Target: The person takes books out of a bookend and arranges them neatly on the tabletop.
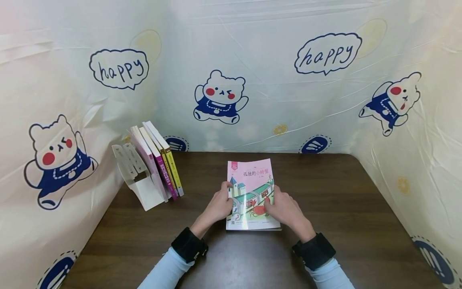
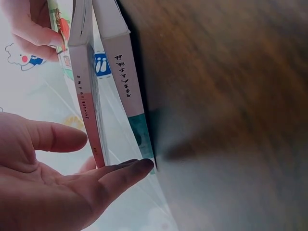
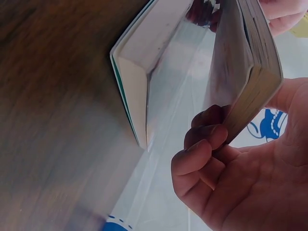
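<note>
Pink book (image 1: 250,192), small print (image 1: 242,222) illegible

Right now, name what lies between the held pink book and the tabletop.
Another book, lying on the tabletop below the pink book; both wrist views show it.

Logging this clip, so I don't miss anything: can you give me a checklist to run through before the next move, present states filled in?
1. Pink book face up: ok; its title shows in the head view.
2. Right hand gripping it: ok; fingers curl around its edge.
3. Left hand gripping it firmly: cannot tell; its fingers look fairly straight.
4. Gap above the lower book: ok; both wrist views show one.
5. A hand free: not ok; both are at the pink book.
6. Standing books out of the way: ok; they are off to the left, untouched.
</note>
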Tool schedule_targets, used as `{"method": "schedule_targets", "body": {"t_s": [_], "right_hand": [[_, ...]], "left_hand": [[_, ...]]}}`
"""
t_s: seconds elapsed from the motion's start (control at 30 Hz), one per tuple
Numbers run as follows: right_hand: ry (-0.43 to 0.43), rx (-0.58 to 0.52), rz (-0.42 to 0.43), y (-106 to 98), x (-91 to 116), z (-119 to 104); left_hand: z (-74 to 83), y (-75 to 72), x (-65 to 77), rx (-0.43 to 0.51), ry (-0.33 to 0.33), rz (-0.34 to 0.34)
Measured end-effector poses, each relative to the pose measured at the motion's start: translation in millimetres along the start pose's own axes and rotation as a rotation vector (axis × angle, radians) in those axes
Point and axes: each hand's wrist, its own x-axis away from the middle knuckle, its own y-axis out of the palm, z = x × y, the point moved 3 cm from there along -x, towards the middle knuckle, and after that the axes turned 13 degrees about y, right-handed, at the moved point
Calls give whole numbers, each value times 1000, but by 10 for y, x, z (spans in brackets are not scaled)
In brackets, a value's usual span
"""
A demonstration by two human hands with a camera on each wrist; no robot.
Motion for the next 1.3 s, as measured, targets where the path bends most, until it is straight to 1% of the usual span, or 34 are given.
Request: {"method": "schedule_targets", "body": {"t_s": [0.67,0.83,1.07,1.17,1.3], "right_hand": [[23,-4,-10,-14,-1,29],[28,-10,-14,-6,-8,36],[54,-11,-30,24,-38,67],[58,-6,-32,28,-47,76],[55,-2,-34,27,-59,68]], "left_hand": [[23,29,-56,-35,-31,-33],[-3,45,-64,-46,-32,-40],[-36,52,-70,-18,-57,-69],[-39,45,-77,-20,-45,-75],[-40,31,-86,-49,-24,-82]]}}
